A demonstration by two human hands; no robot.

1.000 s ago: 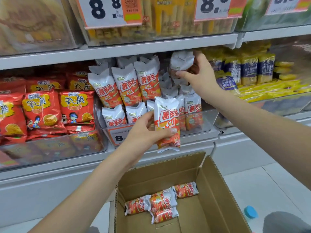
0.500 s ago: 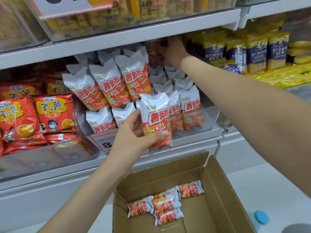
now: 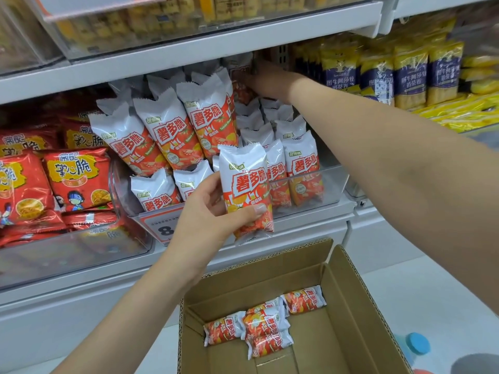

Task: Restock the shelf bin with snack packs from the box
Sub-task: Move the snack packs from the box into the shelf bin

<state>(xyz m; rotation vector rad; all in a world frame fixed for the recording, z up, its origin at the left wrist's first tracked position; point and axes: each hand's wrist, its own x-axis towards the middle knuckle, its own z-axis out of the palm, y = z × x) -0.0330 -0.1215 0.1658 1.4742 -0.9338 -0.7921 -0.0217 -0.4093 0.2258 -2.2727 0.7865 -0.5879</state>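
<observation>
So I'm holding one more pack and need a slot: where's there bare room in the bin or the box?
The shelf bin is crowded: packs lean across its left and stand along its right front wall. Any gap is at the back right, where the right hand reaches. The box has bare floor right of the loose packs. The left hand holds the pack.

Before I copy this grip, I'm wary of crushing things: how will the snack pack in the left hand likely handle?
The snack pack looks puffy and light; the left hand holds it upright with fingers and thumb alone. Its glossy film is probably a bit slippery, so a gentle pinch across the belly seems wise. The contents are likely brittle, and its crimped ends look floppy.
</observation>
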